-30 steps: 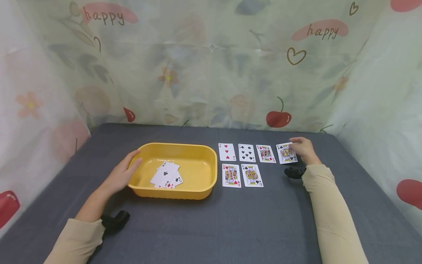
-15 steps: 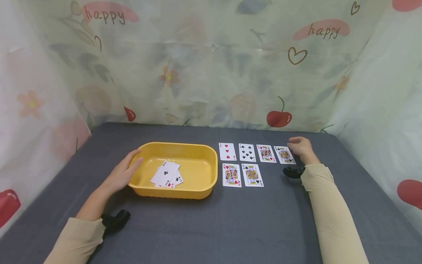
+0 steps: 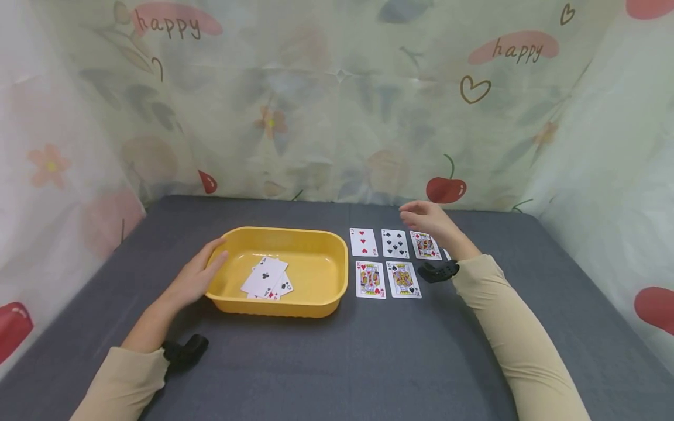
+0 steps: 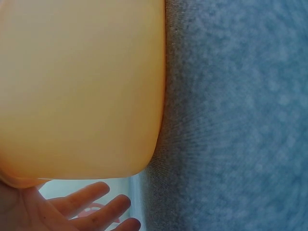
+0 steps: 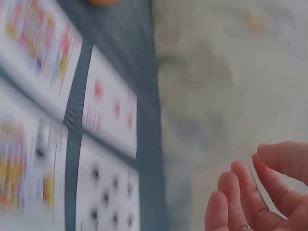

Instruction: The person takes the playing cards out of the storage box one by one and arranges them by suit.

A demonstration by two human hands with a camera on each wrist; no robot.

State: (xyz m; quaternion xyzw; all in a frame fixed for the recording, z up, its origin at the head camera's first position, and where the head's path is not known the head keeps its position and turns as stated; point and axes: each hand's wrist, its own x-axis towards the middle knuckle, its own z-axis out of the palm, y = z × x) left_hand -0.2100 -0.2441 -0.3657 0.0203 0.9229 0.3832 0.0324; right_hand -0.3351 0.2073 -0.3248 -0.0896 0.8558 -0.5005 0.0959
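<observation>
My left hand (image 3: 197, 270) holds the left rim of a yellow plastic basin (image 3: 337, 275), thumb over the edge; the left wrist view shows several outstretched fingers (image 4: 118, 204) beyond its wall. Inside the basin lie several overlapping playing cards, an ace of clubs (image 3: 267, 277) on top. My right hand (image 3: 429, 221) hangs over the back row of cards with loosely bent fingers and nothing in them. That row has a three of hearts (image 3: 363, 242), a spade number card (image 3: 395, 243), a red face card (image 3: 425, 245) and a face card (image 3: 447, 255) mostly hidden by my right wrist.
A king of hearts (image 3: 371, 280) and a king of spades (image 3: 403, 280) make a front row right of the basin. All cards lie on a dark grey cloth (image 3: 347, 362). A printed curtain (image 3: 337, 128) closes off the back and sides.
My right hand has let go of the rightmost face card in the back row, then lifted and moved left over the row. That card now lies flat. The left hand and basin stay put.
</observation>
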